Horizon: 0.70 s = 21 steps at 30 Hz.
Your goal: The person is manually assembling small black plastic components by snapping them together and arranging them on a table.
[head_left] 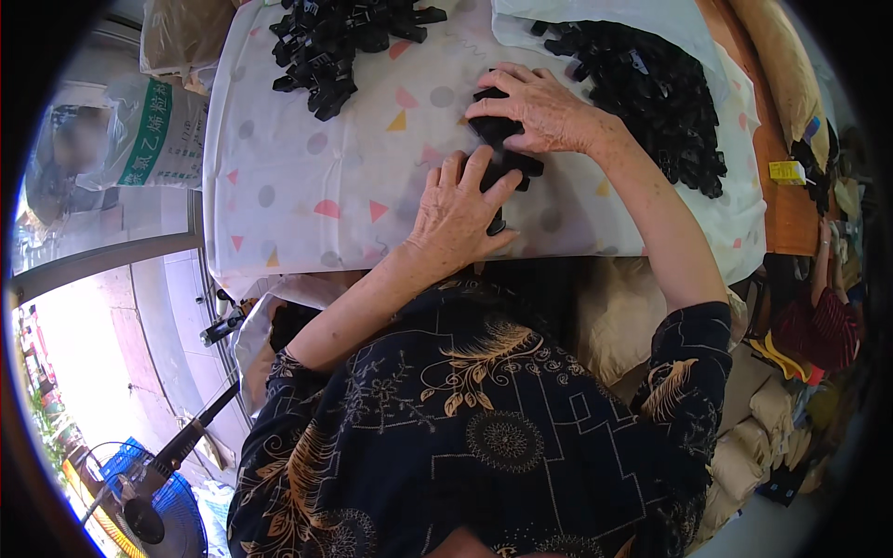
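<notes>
My right hand (547, 112) is curled over a black plastic part (491, 121) near the middle of the covered table. Just nearer to me, my left hand (460, 203) has its thumb and fingers bent around another black plastic part (526, 167). Both parts are largely covered by the fingers, so their full shape and exact number cannot be made out. A heap of similar black parts (656, 93) lies beyond my right forearm, partly on a white plastic sheet. A second heap of them (326, 56) sits at the far left.
A pale tablecloth (307, 153) with coloured shapes covers the table. White sacks (163, 135) hang or stand by the window at left. A fan (144, 516) is at lower left. A small yellow box (787, 172) rests at right. Another person's arm (822, 265) shows at the right edge.
</notes>
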Each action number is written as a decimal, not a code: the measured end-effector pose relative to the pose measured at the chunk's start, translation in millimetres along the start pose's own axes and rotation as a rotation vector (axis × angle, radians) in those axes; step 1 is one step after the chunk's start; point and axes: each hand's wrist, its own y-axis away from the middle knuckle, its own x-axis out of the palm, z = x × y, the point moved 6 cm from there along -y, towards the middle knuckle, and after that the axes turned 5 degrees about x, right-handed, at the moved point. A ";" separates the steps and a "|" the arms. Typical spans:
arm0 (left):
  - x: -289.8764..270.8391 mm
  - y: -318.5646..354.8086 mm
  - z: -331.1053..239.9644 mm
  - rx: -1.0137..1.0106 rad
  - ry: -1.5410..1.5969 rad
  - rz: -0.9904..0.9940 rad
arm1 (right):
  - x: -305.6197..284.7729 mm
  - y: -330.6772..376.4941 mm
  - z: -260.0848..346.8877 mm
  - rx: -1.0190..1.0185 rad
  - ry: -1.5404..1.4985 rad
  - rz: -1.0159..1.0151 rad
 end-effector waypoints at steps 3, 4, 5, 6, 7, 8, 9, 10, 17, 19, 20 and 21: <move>0.4 -1.6 1.1 0.002 -0.017 0.026 | 6.6 -5.5 -6.4 -0.017 -0.044 -0.091; 0.0 -1.2 0.6 0.012 -0.033 0.005 | 10.6 -6.4 -7.4 -0.017 -0.042 -0.091; 0.2 -1.3 0.9 0.022 -0.048 -0.015 | 12.6 -6.5 -8.8 -0.003 -0.031 -0.134; 1.9 -1.4 2.5 0.019 -0.048 -0.018 | 10.5 -6.7 -8.0 0.009 -0.019 -0.176; 3.0 -1.3 4.9 0.002 -0.052 -0.036 | 10.1 -5.6 -7.5 0.005 -0.018 -0.175; 3.6 -1.6 7.1 -0.016 -0.054 -0.053 | 7.7 -3.3 -11.9 0.076 -0.049 -0.204; 3.5 -1.0 6.8 -0.020 -0.052 -0.050 | 7.3 0.1 -15.6 0.148 -0.086 -0.231; 1.2 -1.3 8.0 -0.046 -0.037 -0.075 | 10.2 4.6 -18.2 0.148 -0.089 -0.227; -3.4 -1.0 26.1 -0.126 0.006 -0.141 | -8.5 55.3 -41.8 0.292 -0.509 -0.486; -5.6 -0.3 26.9 -0.104 -0.014 -0.133 | -16.6 65.0 -27.0 0.313 -0.497 -0.396; -6.4 -0.7 25.8 -0.082 -0.033 -0.126 | -17.0 68.5 -19.6 0.332 -0.484 -0.304; -7.3 -2.9 24.6 -0.078 -0.030 -0.123 | -15.7 72.1 -13.6 0.382 -0.495 -0.222</move>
